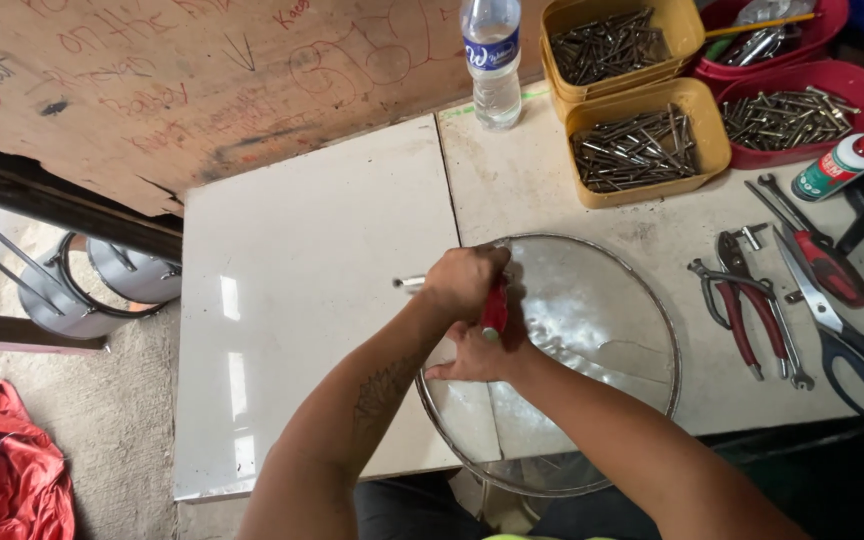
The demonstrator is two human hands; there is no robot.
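1. Far to the left of the hands, a red cloth (7, 470) is lying on the floor, and steel pots (102, 285) are sitting below the table edge.
2. The white table (302, 300) is spreading out just left of the hands; a scribbled board (202, 80) is leaning beyond it.
3. The left hand (464, 283) is closing in a fist around a red-handled tool (495, 308). A metal end is poking out to the left of the fist, and the red handle is running down toward the person, so I judge the tool's long axis to be lying roughly left-up to right-down.
4. The right hand (477, 358) is lying directly below the left hand, touching it or nearly so, fingers pointing left and pressing flat on the lid (592, 330); it is not gripping anything that I can see.
5. The lid, glass with a metal rim, is lying flat under both hands and stretching off to their right, its near edge overhanging the table. The left hand is the one nearer the rim's top-left arc, where the tool is meeting it.
6. Beyond the hands, a water bottle (492, 60) is standing upright.
7. Up and right, yellow trays (642, 150) and red bowls (802, 110) are holding screws.
8. Right of the lid, pliers (742, 310), a wrench (787, 320), scissors (847, 335) and a glue bottle (842, 165) are lying well apart from the hands.
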